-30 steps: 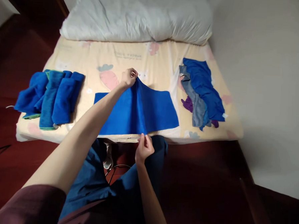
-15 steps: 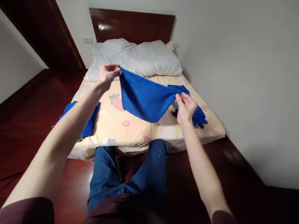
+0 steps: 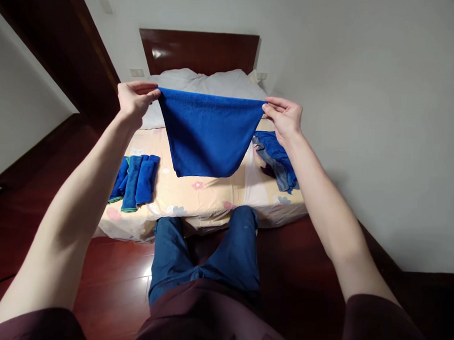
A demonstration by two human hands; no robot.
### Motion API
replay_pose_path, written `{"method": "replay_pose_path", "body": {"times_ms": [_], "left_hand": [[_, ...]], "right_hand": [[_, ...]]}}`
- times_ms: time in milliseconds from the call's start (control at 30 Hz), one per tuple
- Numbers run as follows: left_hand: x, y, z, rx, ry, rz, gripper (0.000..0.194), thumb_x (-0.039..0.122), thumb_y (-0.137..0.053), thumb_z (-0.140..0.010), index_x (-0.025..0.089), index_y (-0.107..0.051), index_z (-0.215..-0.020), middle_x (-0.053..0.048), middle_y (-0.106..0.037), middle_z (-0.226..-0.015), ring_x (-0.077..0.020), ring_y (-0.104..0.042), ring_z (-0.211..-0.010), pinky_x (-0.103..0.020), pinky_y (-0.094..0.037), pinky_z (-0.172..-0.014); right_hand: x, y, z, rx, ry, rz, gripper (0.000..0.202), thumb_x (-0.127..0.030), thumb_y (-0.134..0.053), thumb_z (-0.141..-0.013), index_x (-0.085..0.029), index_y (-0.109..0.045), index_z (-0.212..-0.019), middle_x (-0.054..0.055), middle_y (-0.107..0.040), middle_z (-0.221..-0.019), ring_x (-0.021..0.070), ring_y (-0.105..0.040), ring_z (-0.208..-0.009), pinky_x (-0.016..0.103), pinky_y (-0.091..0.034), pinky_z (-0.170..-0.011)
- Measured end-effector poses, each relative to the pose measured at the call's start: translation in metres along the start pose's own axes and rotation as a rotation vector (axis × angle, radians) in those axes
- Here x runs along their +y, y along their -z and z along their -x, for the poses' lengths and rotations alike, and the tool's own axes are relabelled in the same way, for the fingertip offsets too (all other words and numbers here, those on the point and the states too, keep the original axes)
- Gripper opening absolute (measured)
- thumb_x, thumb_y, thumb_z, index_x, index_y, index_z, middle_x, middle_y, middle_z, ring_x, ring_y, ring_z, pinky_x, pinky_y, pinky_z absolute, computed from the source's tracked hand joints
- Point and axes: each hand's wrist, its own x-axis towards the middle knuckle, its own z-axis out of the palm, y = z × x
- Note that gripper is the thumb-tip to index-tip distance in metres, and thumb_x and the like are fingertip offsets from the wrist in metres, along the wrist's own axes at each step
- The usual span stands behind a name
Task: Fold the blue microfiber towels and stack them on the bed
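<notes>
A blue towel (image 3: 209, 136) hangs spread out above the bed, its top edge stretched nearly level between my hands. My left hand (image 3: 135, 102) pinches the top left corner. The top right corner is gripped between the thumb and fingers of my right hand (image 3: 285, 117). On the left of the bed, several folded blue towels (image 3: 137, 183), some edged in green, lie side by side, partly behind my left forearm. A loose pile of blue and grey cloths (image 3: 275, 160) lies on the right, partly hidden by my right hand and forearm.
The bed (image 3: 195, 201) has a cream patterned sheet, with pale pillows or bedding (image 3: 224, 81) against a dark wooden headboard (image 3: 198, 52). My knees are at its front edge. A white wall (image 3: 366, 121) stands to the right; dark red floor (image 3: 110, 280) surrounds the bed.
My hands have moved farther apart and pulled the towel taut. My left hand shifted left and my right hand rose, so the slanting top edge is now level. The view has shifted slightly.
</notes>
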Motion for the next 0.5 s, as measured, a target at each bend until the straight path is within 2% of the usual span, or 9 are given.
{"method": "replay_pose_path", "body": {"times_ms": [100,267,367,500], "left_hand": [[-0.005,0.010,0.004,-0.021,-0.005,-0.048,0.039,0.019,-0.085,-0.078,0.002,-0.070,-0.110,-0.004,-0.078,-0.092,-0.0029,-0.054,-0.069,-0.020,-0.048,-0.065],[-0.006,0.026,0.020,-0.130,0.014,-0.124,0.051,0.026,-0.083,-0.078,-0.009,-0.068,-0.113,-0.016,-0.077,-0.098,-0.0077,-0.058,-0.073,-0.027,-0.051,-0.074],[0.001,0.037,0.042,-0.176,0.054,-0.105,0.046,0.027,-0.085,-0.075,-0.004,-0.074,-0.108,-0.015,-0.077,-0.095,-0.0105,-0.061,-0.074,-0.030,-0.053,-0.078],[0.011,0.059,0.086,-0.286,0.186,-0.093,0.040,0.033,-0.090,-0.064,0.008,-0.080,-0.094,-0.009,-0.077,-0.083,-0.0194,-0.068,-0.078,-0.035,-0.058,-0.079]], "right_hand": [[-0.006,-0.004,0.005,-0.007,-0.012,0.006,0.033,-0.037,-0.086,-0.077,-0.020,-0.073,-0.102,0.003,-0.075,-0.093,0.0181,-0.074,-0.091,0.037,-0.064,-0.086],[-0.016,-0.003,0.024,-0.040,-0.070,0.021,0.032,-0.034,-0.088,-0.074,-0.019,-0.075,-0.099,0.003,-0.076,-0.090,0.0176,-0.074,-0.088,0.034,-0.064,-0.082],[-0.029,0.003,0.050,-0.069,-0.141,0.029,0.034,-0.036,-0.091,-0.069,-0.019,-0.076,-0.096,0.003,-0.076,-0.085,0.0181,-0.074,-0.084,0.033,-0.064,-0.080],[-0.053,0.016,0.100,-0.133,-0.293,0.038,0.043,-0.039,-0.096,-0.060,-0.019,-0.079,-0.093,0.004,-0.077,-0.085,0.0204,-0.075,-0.083,0.034,-0.064,-0.080]]}}
